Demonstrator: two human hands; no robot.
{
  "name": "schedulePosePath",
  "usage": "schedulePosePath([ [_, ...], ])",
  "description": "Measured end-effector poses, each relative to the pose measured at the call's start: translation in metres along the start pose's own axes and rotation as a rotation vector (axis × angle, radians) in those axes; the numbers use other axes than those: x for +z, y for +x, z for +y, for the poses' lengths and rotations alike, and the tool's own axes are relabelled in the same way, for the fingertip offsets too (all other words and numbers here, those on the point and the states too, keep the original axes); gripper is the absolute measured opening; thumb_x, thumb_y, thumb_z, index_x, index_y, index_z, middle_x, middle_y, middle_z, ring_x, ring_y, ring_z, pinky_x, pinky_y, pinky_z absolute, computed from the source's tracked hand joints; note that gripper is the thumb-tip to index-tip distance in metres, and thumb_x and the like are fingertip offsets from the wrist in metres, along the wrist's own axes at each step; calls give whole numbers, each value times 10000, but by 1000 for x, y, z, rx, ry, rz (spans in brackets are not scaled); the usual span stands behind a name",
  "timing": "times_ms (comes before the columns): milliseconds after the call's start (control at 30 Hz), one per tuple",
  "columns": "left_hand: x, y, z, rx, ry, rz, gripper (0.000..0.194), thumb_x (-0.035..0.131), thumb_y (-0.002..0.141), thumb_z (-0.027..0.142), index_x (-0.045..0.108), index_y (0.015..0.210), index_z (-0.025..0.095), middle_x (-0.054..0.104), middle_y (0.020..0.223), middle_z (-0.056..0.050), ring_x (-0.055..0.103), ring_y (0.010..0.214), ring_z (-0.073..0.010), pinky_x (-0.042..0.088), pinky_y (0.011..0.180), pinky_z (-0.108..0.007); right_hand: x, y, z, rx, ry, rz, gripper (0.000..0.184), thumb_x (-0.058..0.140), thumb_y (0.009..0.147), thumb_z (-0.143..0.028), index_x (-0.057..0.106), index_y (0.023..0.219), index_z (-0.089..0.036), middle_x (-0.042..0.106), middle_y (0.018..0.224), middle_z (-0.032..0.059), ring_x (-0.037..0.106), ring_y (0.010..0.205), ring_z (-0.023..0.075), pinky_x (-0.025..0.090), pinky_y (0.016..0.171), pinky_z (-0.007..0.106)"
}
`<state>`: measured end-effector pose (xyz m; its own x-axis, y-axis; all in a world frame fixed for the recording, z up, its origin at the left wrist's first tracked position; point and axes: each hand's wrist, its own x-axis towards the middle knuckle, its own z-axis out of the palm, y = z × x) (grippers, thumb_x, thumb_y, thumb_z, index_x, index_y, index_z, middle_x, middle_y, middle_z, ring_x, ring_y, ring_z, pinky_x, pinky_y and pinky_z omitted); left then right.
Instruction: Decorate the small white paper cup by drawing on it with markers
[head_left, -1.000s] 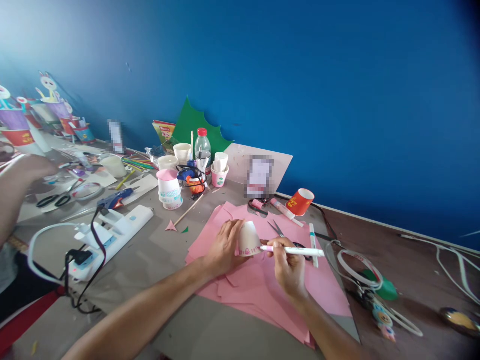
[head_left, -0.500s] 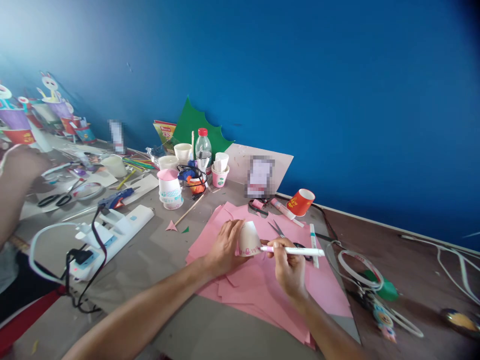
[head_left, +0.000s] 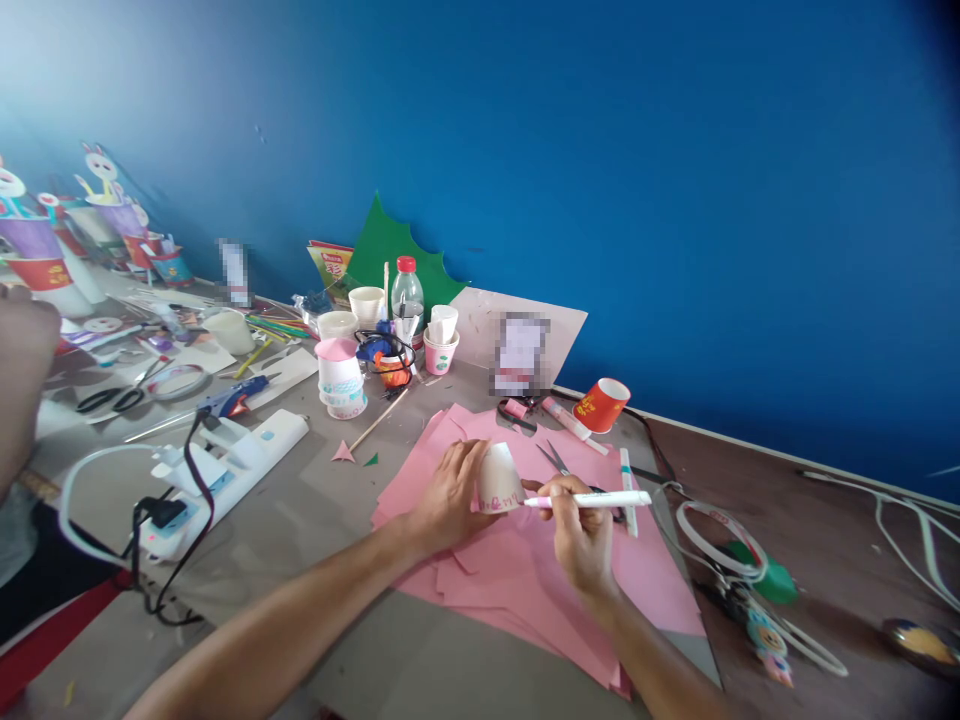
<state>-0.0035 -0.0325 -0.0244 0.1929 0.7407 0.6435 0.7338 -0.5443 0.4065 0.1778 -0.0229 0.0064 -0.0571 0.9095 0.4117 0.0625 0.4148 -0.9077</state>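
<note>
My left hand holds a white paper cup, tilted, with pink pattern marks along its lower rim. In my right hand is a white marker, its pink tip end pointing left at the cup's rim; I cannot tell whether the tip touches. Both hands are over overlapping sheets of pink paper. Just behind my right hand lie scissors, partly hidden, and another marker with a teal band. A red paper cup lies on its side beyond them.
To the left are stacked cups, a power strip with cables, a glue gun and black-handled scissors. A bottle stands near the blue wall. Another person's arm shows at the left edge. White cables lie right.
My right hand and the marker have shifted slightly right, while my left hand and the cup have barely moved. The other person's arm at the left edge has drawn further left.
</note>
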Motion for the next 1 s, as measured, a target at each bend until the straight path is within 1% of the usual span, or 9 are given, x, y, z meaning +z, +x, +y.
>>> schedulePosePath([
  [100, -1, 1, 1, 8, -7, 2, 842, 735, 764, 331, 251, 1435, 171, 545, 1226, -187, 553, 1140, -340, 519, 939, -508, 0, -1, 2, 28, -1, 28, 347, 520, 926, -423, 543, 641, -226, 535, 541, -18, 632, 618, 197, 511, 628, 315],
  [233, -1, 1, 1, 13, -9, 22, 796, 711, 786, 343, 271, 1423, 158, 555, 1206, -188, 554, 1120, -339, 523, 923, -508, 1, -1, 3, 25, -5, 34, 348, 531, 922, -450, 567, 664, -220, 550, 530, -16, 628, 603, 194, 497, 603, 302],
  [333, 0, 1, 1, 14, -16, 25, 777, 697, 797, 345, 278, 1424, 157, 563, 1194, -181, 561, 1109, -330, 528, 906, -493, 1, 0, 1, 15, -17, 35, 357, 530, 916, -449, 567, 651, -213, 556, 526, -16, 604, 561, 178, 483, 571, 290],
  [467, 0, 1, 0, -3, 4, 10, 794, 708, 786, 371, 288, 1421, 149, 557, 1222, -184, 551, 1147, -338, 513, 938, -500, 1, 0, -2, 35, -24, 30, 345, 534, 898, -421, 551, 623, -213, 552, 521, -17, 557, 520, 160, 458, 538, 279],
  [667, 1, -1, 0, -16, 10, 3, 786, 702, 796, 390, 290, 1419, 146, 551, 1239, -188, 545, 1173, -342, 501, 966, -512, 2, 1, -1, 90, 28, 24, 349, 535, 893, -416, 546, 603, -222, 539, 511, -16, 544, 520, 161, 460, 562, 287],
  [800, 1, -1, 0, -40, -2, -19, 779, 698, 798, 394, 287, 1418, 160, 552, 1236, -182, 551, 1162, -338, 501, 962, -514, 1, 0, 3, 85, 38, 35, 378, 542, 897, -469, 560, 610, -224, 564, 529, -4, 558, 544, 170, 459, 574, 294],
  [1000, 1, 1, 1, -21, -4, 4, 738, 682, 812, 412, 319, 1393, 136, 566, 1208, -187, 559, 1137, -334, 510, 943, -510, 1, -1, 5, 85, 37, 23, 371, 538, 905, -477, 577, 642, -218, 572, 529, -11, 559, 533, 161, 462, 570, 290],
])
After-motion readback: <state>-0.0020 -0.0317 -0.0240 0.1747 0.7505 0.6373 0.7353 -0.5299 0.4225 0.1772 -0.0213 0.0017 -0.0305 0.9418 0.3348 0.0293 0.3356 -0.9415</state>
